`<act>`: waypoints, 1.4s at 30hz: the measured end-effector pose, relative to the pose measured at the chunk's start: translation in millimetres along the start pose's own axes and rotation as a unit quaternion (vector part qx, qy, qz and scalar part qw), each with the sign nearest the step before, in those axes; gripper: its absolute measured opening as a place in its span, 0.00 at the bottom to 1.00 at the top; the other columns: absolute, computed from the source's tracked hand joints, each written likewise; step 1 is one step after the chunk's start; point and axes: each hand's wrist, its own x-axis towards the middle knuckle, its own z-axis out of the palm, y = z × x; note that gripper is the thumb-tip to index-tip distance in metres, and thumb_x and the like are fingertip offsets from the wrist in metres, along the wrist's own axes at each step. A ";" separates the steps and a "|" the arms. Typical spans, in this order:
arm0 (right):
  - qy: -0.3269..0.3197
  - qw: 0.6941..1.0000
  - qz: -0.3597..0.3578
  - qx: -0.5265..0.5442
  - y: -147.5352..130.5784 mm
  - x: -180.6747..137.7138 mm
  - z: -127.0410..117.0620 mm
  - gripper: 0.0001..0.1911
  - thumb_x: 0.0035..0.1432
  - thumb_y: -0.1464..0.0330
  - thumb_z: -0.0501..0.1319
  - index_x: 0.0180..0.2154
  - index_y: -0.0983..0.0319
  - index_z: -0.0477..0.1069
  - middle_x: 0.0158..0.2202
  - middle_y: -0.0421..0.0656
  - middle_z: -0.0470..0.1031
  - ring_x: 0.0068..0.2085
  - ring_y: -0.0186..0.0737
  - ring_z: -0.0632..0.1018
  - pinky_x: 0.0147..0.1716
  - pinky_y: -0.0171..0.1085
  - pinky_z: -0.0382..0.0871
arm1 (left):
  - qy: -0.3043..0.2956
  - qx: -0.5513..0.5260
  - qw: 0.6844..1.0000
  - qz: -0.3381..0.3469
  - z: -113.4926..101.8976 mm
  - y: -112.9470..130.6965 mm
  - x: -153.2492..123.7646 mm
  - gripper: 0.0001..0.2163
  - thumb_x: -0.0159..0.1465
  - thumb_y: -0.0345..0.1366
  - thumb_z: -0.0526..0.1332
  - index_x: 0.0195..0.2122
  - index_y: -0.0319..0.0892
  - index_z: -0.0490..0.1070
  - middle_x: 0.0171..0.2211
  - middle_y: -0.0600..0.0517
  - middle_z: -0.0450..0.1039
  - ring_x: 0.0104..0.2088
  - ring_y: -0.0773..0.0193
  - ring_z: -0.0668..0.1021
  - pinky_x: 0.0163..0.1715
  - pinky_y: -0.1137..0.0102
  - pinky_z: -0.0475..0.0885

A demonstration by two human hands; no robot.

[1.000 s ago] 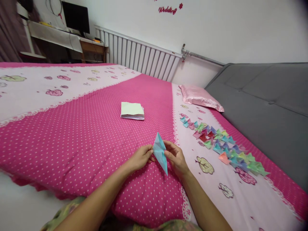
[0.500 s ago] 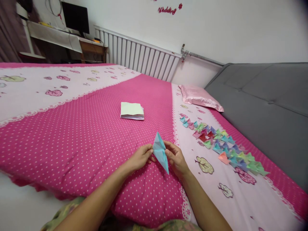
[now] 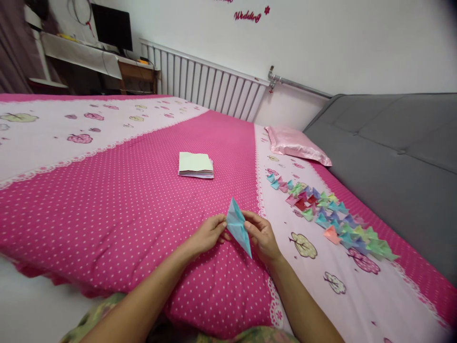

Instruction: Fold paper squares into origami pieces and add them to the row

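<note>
A light blue folded origami paper (image 3: 238,227), pointed at its upper and lower ends, is held between both hands above the near edge of the bed. My left hand (image 3: 210,233) pinches its left side between thumb and fingers. On the opposite side, my right hand (image 3: 262,234) grips it with the thumb in front and the fingers partly hidden behind. Beyond the hands, a stack of square paper sheets (image 3: 195,163) lies on the pink dotted cover. To the right sit several rows of small folded paper boats (image 3: 335,216) in many colours.
The bed cover (image 3: 143,205) is magenta with white dots and pale printed bands. A pink satin pillow (image 3: 298,145) rests near the grey padded headboard (image 3: 389,138). At the back stand a white radiator (image 3: 203,76) and a desk with a black monitor (image 3: 112,27).
The blue paper has turned very slightly in the fingers, its lower tip shifting a little to the right. Both hands keep their hold and almost the same place.
</note>
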 end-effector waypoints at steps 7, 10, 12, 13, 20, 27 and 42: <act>0.017 0.997 -0.054 -0.047 0.8 0.2 -1.7 0.19 0.51 0.66 0.61 0.47 0.57 0.68 0.44 0.45 0.73 0.44 0.44 0.74 0.44 0.42 0.67 | -0.003 0.028 1.000 -0.003 -0.4 -0.3 1.1 0.12 0.59 0.42 0.54 0.34 0.38 0.65 0.25 0.51 0.70 0.25 0.67 0.73 0.28 0.71 0.67; 0.014 0.999 -0.032 -0.036 3.3 2.4 -3.4 0.23 0.49 0.67 0.62 0.49 0.56 0.66 0.44 0.45 0.73 0.43 0.42 0.74 0.42 0.39 0.68 | 0.006 0.065 0.998 -0.002 -1.4 -2.2 2.0 0.11 0.59 0.41 0.54 0.32 0.38 0.65 0.26 0.50 0.70 0.27 0.65 0.74 0.29 0.69 0.68; -0.002 0.999 -0.021 -0.027 5.0 4.2 -4.0 0.24 0.47 0.68 0.64 0.49 0.57 0.66 0.44 0.44 0.73 0.42 0.41 0.74 0.42 0.38 0.67 | 0.005 0.075 0.997 -0.006 -1.8 -3.4 2.2 0.11 0.59 0.41 0.53 0.31 0.37 0.66 0.26 0.50 0.71 0.27 0.64 0.75 0.30 0.68 0.69; -0.012 1.000 -0.016 -0.024 5.8 5.0 -4.2 0.23 0.47 0.68 0.64 0.48 0.57 0.67 0.43 0.44 0.73 0.42 0.41 0.74 0.42 0.38 0.67 | 0.003 0.072 0.997 -0.011 -1.8 -3.7 2.1 0.11 0.59 0.41 0.53 0.30 0.37 0.66 0.25 0.49 0.71 0.26 0.63 0.75 0.30 0.67 0.70; -0.028 0.996 0.021 -0.081 6.2 4.5 -3.7 0.22 0.45 0.70 0.64 0.45 0.60 0.69 0.32 0.40 0.76 0.31 0.36 0.75 0.32 0.33 0.68 | -0.002 0.046 0.999 -0.015 -1.0 -1.0 1.5 0.13 0.58 0.42 0.55 0.26 0.36 0.67 0.23 0.48 0.73 0.23 0.66 0.75 0.30 0.68 0.70; 0.063 0.989 0.029 -0.128 6.7 5.1 0.6 0.22 0.36 0.71 0.68 0.39 0.64 0.72 0.32 0.44 0.77 0.31 0.40 0.77 0.31 0.36 0.70 | -0.024 0.001 1.000 -0.016 4.1 3.5 1.5 0.16 0.56 0.45 0.58 0.29 0.34 0.70 0.22 0.47 0.74 0.22 0.66 0.75 0.27 0.71 0.70; 0.211 0.941 -0.109 -0.241 6.9 -4.2 7.1 0.08 0.41 0.72 0.63 0.30 0.63 0.73 0.27 0.41 0.76 0.27 0.38 0.75 0.27 0.35 0.69 | 0.112 -0.070 0.990 0.047 33.2 0.2 -6.6 0.22 0.49 0.40 0.65 0.43 0.36 0.64 0.31 0.44 0.75 0.31 0.61 0.77 0.31 0.68 0.70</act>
